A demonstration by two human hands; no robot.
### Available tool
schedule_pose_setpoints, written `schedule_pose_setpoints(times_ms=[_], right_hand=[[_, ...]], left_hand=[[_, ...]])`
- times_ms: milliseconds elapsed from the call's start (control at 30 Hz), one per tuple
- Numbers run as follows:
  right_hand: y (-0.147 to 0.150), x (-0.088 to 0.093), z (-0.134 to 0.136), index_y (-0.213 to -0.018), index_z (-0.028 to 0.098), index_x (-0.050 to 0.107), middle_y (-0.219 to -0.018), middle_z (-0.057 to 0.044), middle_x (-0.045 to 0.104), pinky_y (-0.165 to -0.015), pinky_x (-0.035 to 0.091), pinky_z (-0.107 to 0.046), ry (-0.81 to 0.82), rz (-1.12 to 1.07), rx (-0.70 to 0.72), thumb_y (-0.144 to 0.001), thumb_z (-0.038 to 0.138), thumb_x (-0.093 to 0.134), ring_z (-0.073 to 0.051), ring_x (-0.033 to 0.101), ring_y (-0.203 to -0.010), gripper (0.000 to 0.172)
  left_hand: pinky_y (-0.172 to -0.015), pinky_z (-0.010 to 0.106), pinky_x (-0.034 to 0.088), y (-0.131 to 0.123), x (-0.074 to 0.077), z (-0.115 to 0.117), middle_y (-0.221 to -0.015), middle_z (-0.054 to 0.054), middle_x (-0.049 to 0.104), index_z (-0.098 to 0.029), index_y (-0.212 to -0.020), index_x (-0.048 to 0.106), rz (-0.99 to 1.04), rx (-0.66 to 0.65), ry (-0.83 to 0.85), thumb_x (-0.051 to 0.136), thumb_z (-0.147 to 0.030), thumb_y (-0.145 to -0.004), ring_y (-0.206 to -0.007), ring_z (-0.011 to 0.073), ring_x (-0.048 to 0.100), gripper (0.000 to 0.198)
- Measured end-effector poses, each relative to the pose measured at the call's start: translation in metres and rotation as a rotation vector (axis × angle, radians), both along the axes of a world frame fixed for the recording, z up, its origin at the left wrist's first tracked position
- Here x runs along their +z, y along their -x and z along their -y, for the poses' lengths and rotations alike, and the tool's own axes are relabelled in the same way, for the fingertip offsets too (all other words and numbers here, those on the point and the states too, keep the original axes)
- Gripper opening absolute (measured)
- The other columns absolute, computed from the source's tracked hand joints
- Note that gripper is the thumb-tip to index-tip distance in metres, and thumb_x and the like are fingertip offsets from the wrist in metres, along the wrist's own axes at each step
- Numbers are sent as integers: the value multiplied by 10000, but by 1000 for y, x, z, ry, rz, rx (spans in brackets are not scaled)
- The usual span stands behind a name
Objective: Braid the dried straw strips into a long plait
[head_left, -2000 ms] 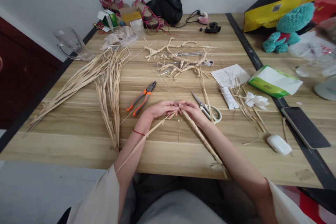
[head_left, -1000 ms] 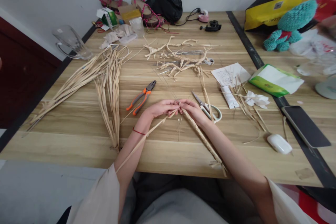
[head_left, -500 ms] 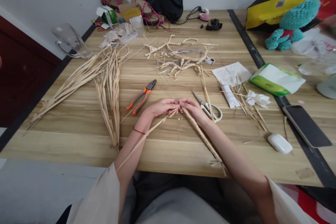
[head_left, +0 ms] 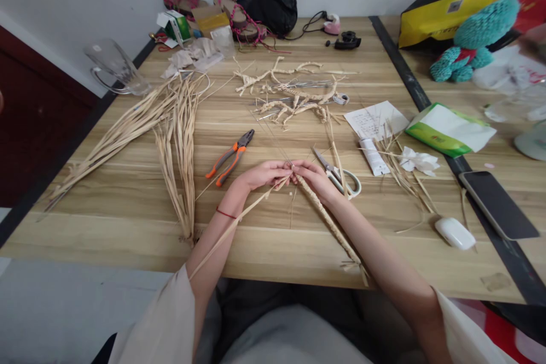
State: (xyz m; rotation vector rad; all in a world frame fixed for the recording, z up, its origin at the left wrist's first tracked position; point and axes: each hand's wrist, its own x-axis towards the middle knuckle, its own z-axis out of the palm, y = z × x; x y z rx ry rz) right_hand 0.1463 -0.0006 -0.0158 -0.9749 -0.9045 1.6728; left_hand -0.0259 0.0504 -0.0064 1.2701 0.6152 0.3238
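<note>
Both hands meet over the middle of the wooden table [head_left: 264, 244]. My left hand [head_left: 268, 174] is closed on a loose straw strand [head_left: 239, 219], which trails back along my left forearm. With closed fingers, my right hand [head_left: 313, 177] grips the upper end of a straw-wrapped stem [head_left: 326, 219]; its frayed lower end lies near the table's front edge. Thin wires [head_left: 273, 135] stick out beyond the fingertips. My fingers hide the spot where strand and stem meet. Scissors [head_left: 341, 176] lie just right of my right hand, and orange-handled pliers [head_left: 230, 158] left of my left hand.
Bundles of straw [head_left: 183, 142] spread at the left, near a glass mug [head_left: 117, 68]. Several straw-wrapped branches [head_left: 294, 105] lie ahead. To the right are a paper note [head_left: 377, 118], a white tube [head_left: 374, 156], a tissue pack [head_left: 450, 128], a phone [head_left: 499, 205] and a white case [head_left: 454, 233].
</note>
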Motion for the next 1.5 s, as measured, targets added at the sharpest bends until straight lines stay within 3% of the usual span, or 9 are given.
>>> schedule_pose_setpoints(times_ms=[200,533,800,1267,1500], right_hand=[[0,1,0,-848,187,671,-726,-4,653,-642,408,-267,4,-17,2,-697,318,714,-128,564,-651,204],[0,-1,-1,-847,185,675,-740,-8,654,-622,407,-266,-5,4,1,-699,329,708,-125,551,-641,209],[-1,-3,-2,-856,185,677,-750,-11,655,-636,420,-264,15,8,-6,-691,345,719,-121,540,-643,234],[-1,-4,-2,-850,188,669,-707,-1,641,-627,424,-257,20,6,-6,-687,358,722,-119,537,-629,242],[-1,-2,-2,-849,193,659,-708,-3,637,-633,426,-265,28,23,-10,-681,362,723,-127,549,-636,246]], left_hand=[[-507,217,335,-1,-2,-1,-575,-24,500,-101,-821,574,11,-2,-1,561,-305,-838,-496,63,442,206],[-498,215,330,-1,-2,1,-704,15,558,-109,-905,608,-13,-13,-25,530,-350,-855,-523,64,449,258],[-499,218,318,-3,-1,-1,-573,-4,524,-96,-846,613,-14,-6,-42,544,-340,-850,-492,66,429,254],[-508,223,341,-4,1,4,-669,5,542,-119,-891,610,-55,8,-58,513,-364,-860,-508,66,420,265],[-507,224,319,-4,3,1,-556,-10,493,-96,-845,615,-57,1,-42,519,-346,-863,-500,71,397,268]])
